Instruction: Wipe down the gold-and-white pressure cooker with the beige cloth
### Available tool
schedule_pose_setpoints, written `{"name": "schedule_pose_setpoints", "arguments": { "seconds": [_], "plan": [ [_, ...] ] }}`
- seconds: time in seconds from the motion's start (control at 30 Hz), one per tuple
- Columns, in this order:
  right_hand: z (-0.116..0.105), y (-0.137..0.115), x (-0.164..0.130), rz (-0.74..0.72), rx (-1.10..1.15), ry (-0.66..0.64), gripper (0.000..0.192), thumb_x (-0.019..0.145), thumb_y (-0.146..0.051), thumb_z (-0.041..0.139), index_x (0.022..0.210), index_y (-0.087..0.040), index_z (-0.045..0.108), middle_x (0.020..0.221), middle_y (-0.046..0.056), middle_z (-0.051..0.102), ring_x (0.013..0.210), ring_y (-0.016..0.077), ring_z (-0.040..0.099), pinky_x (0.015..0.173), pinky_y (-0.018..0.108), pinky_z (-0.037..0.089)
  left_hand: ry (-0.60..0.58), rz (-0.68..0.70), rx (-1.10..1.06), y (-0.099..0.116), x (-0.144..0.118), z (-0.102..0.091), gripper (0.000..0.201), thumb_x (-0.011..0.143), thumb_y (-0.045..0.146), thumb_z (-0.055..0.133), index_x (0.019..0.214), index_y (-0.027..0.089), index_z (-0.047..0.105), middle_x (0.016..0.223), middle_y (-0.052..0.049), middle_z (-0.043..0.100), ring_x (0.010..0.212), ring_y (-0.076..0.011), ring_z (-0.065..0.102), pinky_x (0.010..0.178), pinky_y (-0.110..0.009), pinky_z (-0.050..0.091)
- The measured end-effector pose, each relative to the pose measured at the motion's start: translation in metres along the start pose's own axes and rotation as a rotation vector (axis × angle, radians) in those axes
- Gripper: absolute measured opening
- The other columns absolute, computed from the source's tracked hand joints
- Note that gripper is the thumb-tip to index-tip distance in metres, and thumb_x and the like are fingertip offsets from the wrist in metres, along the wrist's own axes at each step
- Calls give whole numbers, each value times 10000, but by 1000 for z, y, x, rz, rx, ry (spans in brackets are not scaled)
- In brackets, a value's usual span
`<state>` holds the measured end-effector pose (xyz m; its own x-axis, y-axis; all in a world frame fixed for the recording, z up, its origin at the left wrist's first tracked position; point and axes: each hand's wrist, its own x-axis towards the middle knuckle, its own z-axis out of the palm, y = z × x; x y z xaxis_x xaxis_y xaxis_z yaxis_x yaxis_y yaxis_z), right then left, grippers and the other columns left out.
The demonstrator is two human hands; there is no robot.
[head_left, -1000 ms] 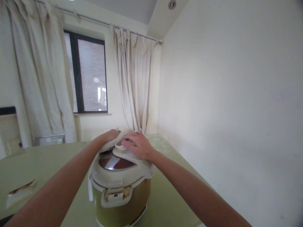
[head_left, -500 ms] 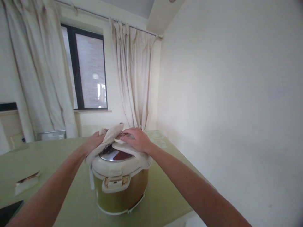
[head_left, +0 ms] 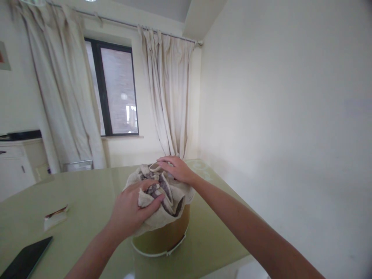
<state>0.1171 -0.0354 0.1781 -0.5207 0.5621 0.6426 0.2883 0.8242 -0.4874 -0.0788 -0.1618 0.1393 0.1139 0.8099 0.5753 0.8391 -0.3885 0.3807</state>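
We see the left hand (head_left: 132, 205) on the top of a round cooker (head_left: 176, 232), its grip clamped on a bunched cloth (head_left: 158, 223), with the thumb on the near side and the fingers on the far side of a gathered fold. The cloth is cream with dark speckled patches; it lies crumpled over the cooker's lid and hangs down over the front, covering the upper part of the gold-brown body. The right hand (head_left: 177, 169) rests palm down at the back of the lid, its fingers pointing left; from this angle we cannot tell whether its grip is closed on anything. The cooker stands upright on the green worktop (head_left: 95, 217), its pale base rim showing below the cloth. To the left of it we see a small pale packet (head_left: 55, 220) with a brown strip along its edge, and nearer to us a dark flat slab (head_left: 27, 259). Behind the worktop, curtains (head_left: 68, 100) hang on either side of a dark-framed window (head_left: 119, 91).
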Motion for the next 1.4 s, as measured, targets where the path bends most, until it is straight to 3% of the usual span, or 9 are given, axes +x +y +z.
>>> {"name": "schedule_pose_setpoints", "arguments": {
  "seconds": [0.27,0.4,0.5,0.63,0.73,0.83,1.07,1.23,1.4],
  "plan": [
    [-1,3,3,80,77,-16,342,1029,-492,599,1151,-235,790,1239,48,781,1193,210,695,1057,350,500,-232,367,135,35,10,-2,425,850,643,695,1165,365,758,1107,-55,795,996,-284,731,874,-396,542],
    [-2,13,4,100,163,-56,437,1008,-582,580,1178,-238,788,1272,54,768,1229,222,679,1084,370,498,-180,350,59,40,17,3,420,868,633,691,1189,368,747,1161,-38,795,1038,-281,734,918,-394,547],
    [-4,17,3,132,255,-61,524,1033,-637,477,1196,-249,790,1311,53,750,1275,226,654,1141,395,459,-14,205,-89,18,24,0,507,882,670,646,1239,319,722,1281,-32,772,1144,-282,715,1035,-382,520],
    [-3,14,-1,228,290,-20,617,1078,-645,317,1241,-265,774,1377,65,719,1323,251,617,1105,444,470,195,-78,-73,-36,32,-10,579,874,674,584,1281,273,680,1328,-62,750,1199,-320,695,1027,-375,513],
    [-2,10,-1,271,354,8,632,1088,-638,284,1324,-246,719,1399,93,708,1338,260,613,1080,448,483,163,-241,-9,-72,46,-17,605,893,684,508,1332,283,624,1260,-73,770,1141,-336,713,935,-386,525],
    [-1,10,-2,275,378,29,606,1091,-626,297,1420,-244,634,1387,114,713,1344,259,615,1092,455,476,27,-276,79,-88,75,-18,602,910,710,442,1308,292,610,1147,-84,787,1070,-343,725,853,-382,518],
    [0,16,-5,218,422,78,639,1041,-712,383,1497,-298,552,1487,94,625,1330,259,632,1149,442,457,-185,-135,432,-60,160,16,609,921,501,489,1480,261,476,1185,-199,754,1060,-418,723,858,-464,505],
    [-1,17,-5,166,430,146,602,1047,-692,377,1426,-292,619,1505,62,605,1369,255,593,1196,435,417,-237,-39,215,-55,199,50,406,811,534,645,1092,241,662,1126,-138,774,1055,-355,727,874,-407,519],
    [-2,16,-2,126,252,99,632,1081,-652,267,1333,-286,715,1455,31,653,1419,238,537,1273,408,297,-234,92,97,-65,205,59,245,828,492,633,879,258,688,1004,-41,772,1035,-253,702,914,-319,523]
  ]
}}
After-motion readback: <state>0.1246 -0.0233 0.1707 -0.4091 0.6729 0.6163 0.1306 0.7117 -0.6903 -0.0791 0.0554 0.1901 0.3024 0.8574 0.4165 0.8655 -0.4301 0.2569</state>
